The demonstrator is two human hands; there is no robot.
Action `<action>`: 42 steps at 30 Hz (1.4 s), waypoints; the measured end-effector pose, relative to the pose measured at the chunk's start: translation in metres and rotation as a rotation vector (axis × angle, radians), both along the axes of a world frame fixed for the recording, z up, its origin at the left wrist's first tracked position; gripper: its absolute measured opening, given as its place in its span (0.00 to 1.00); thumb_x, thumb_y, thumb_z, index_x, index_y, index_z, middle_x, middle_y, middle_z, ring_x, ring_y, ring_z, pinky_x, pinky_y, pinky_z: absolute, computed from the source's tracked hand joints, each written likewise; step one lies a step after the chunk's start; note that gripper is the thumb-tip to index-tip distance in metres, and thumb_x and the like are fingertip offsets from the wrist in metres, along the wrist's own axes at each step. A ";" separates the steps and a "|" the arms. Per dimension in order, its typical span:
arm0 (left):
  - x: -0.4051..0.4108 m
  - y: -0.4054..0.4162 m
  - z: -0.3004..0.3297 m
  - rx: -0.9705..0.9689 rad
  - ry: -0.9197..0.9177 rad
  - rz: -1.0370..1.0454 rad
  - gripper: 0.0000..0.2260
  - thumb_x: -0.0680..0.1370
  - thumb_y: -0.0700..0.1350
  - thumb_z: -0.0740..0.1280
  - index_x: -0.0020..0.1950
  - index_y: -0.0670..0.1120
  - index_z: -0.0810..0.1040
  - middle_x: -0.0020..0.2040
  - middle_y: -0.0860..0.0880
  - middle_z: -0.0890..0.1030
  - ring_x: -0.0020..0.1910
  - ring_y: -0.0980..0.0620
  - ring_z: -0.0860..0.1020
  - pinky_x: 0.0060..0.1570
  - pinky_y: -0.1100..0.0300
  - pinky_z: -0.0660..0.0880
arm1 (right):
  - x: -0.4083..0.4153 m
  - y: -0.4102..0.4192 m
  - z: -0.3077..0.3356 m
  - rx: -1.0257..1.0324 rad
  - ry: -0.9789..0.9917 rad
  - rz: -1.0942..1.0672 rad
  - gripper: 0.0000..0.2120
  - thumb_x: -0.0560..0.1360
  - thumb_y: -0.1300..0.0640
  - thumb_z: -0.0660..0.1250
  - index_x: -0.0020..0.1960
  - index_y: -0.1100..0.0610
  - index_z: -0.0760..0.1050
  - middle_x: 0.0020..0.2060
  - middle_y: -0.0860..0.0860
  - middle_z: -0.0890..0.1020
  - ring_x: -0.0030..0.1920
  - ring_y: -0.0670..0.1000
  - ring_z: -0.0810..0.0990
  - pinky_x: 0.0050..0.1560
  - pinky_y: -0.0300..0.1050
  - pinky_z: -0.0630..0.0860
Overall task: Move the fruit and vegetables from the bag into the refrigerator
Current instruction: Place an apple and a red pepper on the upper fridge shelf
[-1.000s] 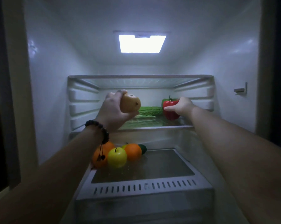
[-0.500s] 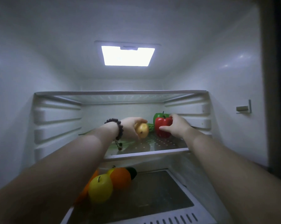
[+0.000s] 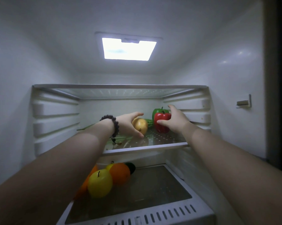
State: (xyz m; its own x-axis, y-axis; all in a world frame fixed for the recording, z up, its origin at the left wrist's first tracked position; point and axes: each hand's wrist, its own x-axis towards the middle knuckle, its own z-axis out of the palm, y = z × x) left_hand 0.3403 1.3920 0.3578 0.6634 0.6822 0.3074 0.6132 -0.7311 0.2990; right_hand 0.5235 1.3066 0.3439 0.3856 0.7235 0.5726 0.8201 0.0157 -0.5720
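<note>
On the glass shelf (image 3: pixel 168 144), a smooth, firm yellow onion (image 3: pixel 140 126) is cupped by the left hand (image 3: pixel 128 124) and a glossy, likely light red bell pepper (image 3: pixel 161 124) is gripped round its sides by the right hand (image 3: pixel 176 121).

Hidden and cut-off produce in the refrigerator

The left forearm (image 3: pixel 81 150) covers the green vegetables (image 3: pixel 120 139) at the glass shelf's (image 3: pixel 146 147) left edge and an orange fruit (image 3: pixel 86 184) below; the red pepper (image 3: pixel 162 123) hides most of the green pepper (image 3: pixel 158 111).
</note>
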 end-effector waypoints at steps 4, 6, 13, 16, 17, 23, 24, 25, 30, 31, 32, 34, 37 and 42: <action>-0.002 -0.004 0.000 0.063 -0.001 0.008 0.44 0.67 0.52 0.77 0.76 0.56 0.53 0.74 0.49 0.61 0.71 0.47 0.63 0.67 0.48 0.67 | -0.006 -0.017 0.001 0.088 -0.026 -0.011 0.35 0.73 0.52 0.69 0.74 0.55 0.56 0.69 0.59 0.67 0.68 0.59 0.67 0.67 0.51 0.65; -0.003 -0.010 0.006 0.116 -0.042 -0.019 0.42 0.68 0.51 0.75 0.76 0.53 0.55 0.75 0.48 0.61 0.72 0.47 0.63 0.68 0.50 0.66 | -0.008 -0.029 -0.002 0.102 -0.069 -0.025 0.33 0.74 0.52 0.68 0.74 0.55 0.58 0.69 0.59 0.68 0.68 0.59 0.67 0.67 0.50 0.64; -0.003 -0.056 0.033 0.348 -0.291 -0.044 0.29 0.75 0.54 0.67 0.73 0.48 0.63 0.72 0.49 0.67 0.70 0.50 0.66 0.67 0.55 0.66 | -0.032 -0.075 -0.018 0.120 -0.109 -0.094 0.29 0.76 0.51 0.64 0.73 0.49 0.58 0.70 0.54 0.66 0.66 0.56 0.69 0.59 0.46 0.67; 0.001 -0.086 0.019 0.356 -0.295 -0.011 0.29 0.74 0.56 0.66 0.73 0.50 0.63 0.71 0.49 0.68 0.68 0.49 0.68 0.63 0.55 0.67 | -0.047 -0.101 -0.037 0.124 -0.130 -0.058 0.28 0.76 0.53 0.64 0.73 0.50 0.59 0.69 0.52 0.66 0.66 0.53 0.68 0.58 0.41 0.62; 0.002 -0.097 0.012 0.374 -0.288 -0.007 0.29 0.75 0.56 0.66 0.73 0.49 0.63 0.71 0.48 0.68 0.68 0.49 0.68 0.63 0.55 0.67 | -0.051 -0.110 -0.044 0.115 -0.135 -0.066 0.28 0.76 0.52 0.64 0.73 0.50 0.59 0.69 0.51 0.66 0.67 0.53 0.68 0.61 0.42 0.63; -0.014 -0.158 -0.036 0.440 -0.359 0.012 0.27 0.75 0.56 0.64 0.71 0.47 0.64 0.65 0.46 0.73 0.62 0.45 0.72 0.64 0.48 0.68 | -0.074 -0.168 -0.071 0.103 -0.131 -0.064 0.28 0.75 0.52 0.64 0.72 0.49 0.59 0.70 0.50 0.66 0.67 0.52 0.67 0.67 0.51 0.67; -0.018 -0.168 -0.044 0.443 -0.386 0.015 0.27 0.75 0.56 0.64 0.71 0.46 0.65 0.64 0.46 0.74 0.62 0.45 0.72 0.64 0.48 0.68 | -0.078 -0.179 -0.074 0.105 -0.125 -0.053 0.28 0.75 0.53 0.64 0.73 0.49 0.59 0.70 0.50 0.65 0.68 0.52 0.66 0.67 0.50 0.66; -0.021 -0.179 -0.052 0.443 -0.414 0.018 0.27 0.75 0.55 0.65 0.71 0.46 0.66 0.64 0.45 0.74 0.62 0.45 0.72 0.64 0.48 0.68 | -0.082 -0.190 -0.077 0.109 -0.125 -0.046 0.28 0.75 0.53 0.64 0.73 0.49 0.59 0.70 0.50 0.65 0.69 0.52 0.65 0.67 0.50 0.65; -0.038 -0.248 -0.097 0.440 -0.462 0.090 0.29 0.75 0.55 0.65 0.72 0.45 0.65 0.68 0.44 0.71 0.67 0.45 0.68 0.68 0.48 0.63 | -0.105 -0.260 -0.106 0.104 -0.155 -0.010 0.28 0.75 0.54 0.64 0.73 0.51 0.60 0.71 0.51 0.64 0.69 0.51 0.65 0.63 0.43 0.64; -0.042 -0.264 -0.106 0.442 -0.460 0.103 0.29 0.75 0.56 0.64 0.72 0.45 0.65 0.68 0.44 0.71 0.68 0.45 0.67 0.68 0.48 0.62 | -0.110 -0.277 -0.114 0.108 -0.154 -0.001 0.27 0.76 0.54 0.64 0.73 0.51 0.60 0.71 0.51 0.64 0.69 0.51 0.65 0.63 0.42 0.63; -0.046 -0.281 -0.116 0.438 -0.457 0.115 0.29 0.75 0.56 0.64 0.72 0.45 0.65 0.69 0.44 0.70 0.69 0.45 0.66 0.69 0.49 0.62 | -0.115 -0.295 -0.123 0.113 -0.152 0.015 0.27 0.76 0.54 0.64 0.72 0.51 0.60 0.71 0.51 0.64 0.69 0.50 0.65 0.62 0.41 0.62; -0.055 -0.315 -0.135 0.423 -0.435 0.141 0.28 0.75 0.56 0.64 0.72 0.45 0.64 0.69 0.44 0.70 0.69 0.46 0.65 0.69 0.49 0.61 | -0.124 -0.331 -0.143 0.114 -0.155 0.050 0.26 0.76 0.55 0.64 0.72 0.51 0.61 0.70 0.50 0.64 0.67 0.49 0.66 0.58 0.36 0.62; -0.065 -0.363 -0.163 0.391 -0.388 0.162 0.28 0.75 0.56 0.63 0.72 0.45 0.65 0.69 0.45 0.70 0.69 0.47 0.65 0.69 0.49 0.61 | -0.131 -0.380 -0.167 0.113 -0.176 0.054 0.25 0.76 0.56 0.64 0.71 0.52 0.62 0.68 0.50 0.64 0.65 0.49 0.67 0.55 0.33 0.61; -0.064 -0.431 -0.208 0.275 -0.309 0.136 0.30 0.76 0.58 0.62 0.73 0.47 0.62 0.72 0.47 0.66 0.72 0.48 0.61 0.72 0.50 0.57 | -0.133 -0.452 -0.189 0.123 -0.143 0.036 0.25 0.75 0.56 0.64 0.71 0.53 0.63 0.69 0.49 0.63 0.66 0.48 0.67 0.59 0.34 0.64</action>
State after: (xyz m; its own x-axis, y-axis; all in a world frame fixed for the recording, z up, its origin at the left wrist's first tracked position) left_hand 0.2761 0.9609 0.1493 0.4210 0.6222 0.6600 0.6220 -0.7277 0.2891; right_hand 0.3906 0.8541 0.1550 0.2686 0.6564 0.7049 0.8906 0.1096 -0.4415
